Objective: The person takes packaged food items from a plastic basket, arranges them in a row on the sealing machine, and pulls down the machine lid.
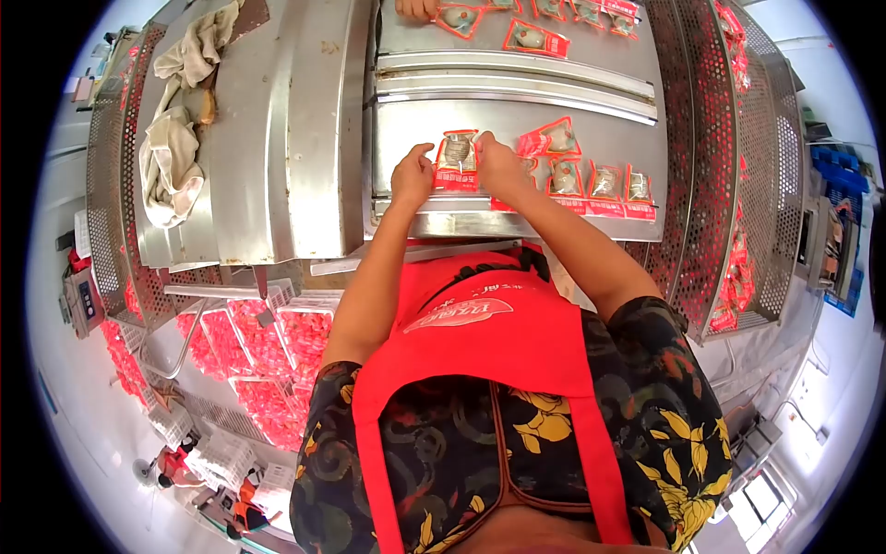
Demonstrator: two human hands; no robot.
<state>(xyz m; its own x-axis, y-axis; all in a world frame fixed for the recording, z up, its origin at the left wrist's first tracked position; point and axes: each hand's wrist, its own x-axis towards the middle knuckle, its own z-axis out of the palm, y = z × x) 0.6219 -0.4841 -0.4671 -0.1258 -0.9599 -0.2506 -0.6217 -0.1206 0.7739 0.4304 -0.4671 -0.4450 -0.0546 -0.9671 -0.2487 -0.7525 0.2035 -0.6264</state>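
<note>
A clear-fronted food pouch [458, 159] with a red printed lower band lies upright-facing on the steel worktop, between my hands. My right hand [501, 171] has its fingers bent at the pouch's right edge and pinches it there. At the left edge is my left hand [413, 175], its thumb and forefinger curved and slightly apart, close beside the pouch. To the right, similar pouches stand in a row, among them one pouch [566, 177] and another pouch [605, 182]. A tilted pouch [559, 138] lies above that row.
Metal rails [517, 85] cross the worktop beyond my hands. Past them lie more pouches [537, 39] and another person's hand [417, 9]. Crumpled cloths [173, 166] rest on the steel surface at left. Perforated metal bins [752, 175] flank the right; crates of red packets [268, 346] stand lower left.
</note>
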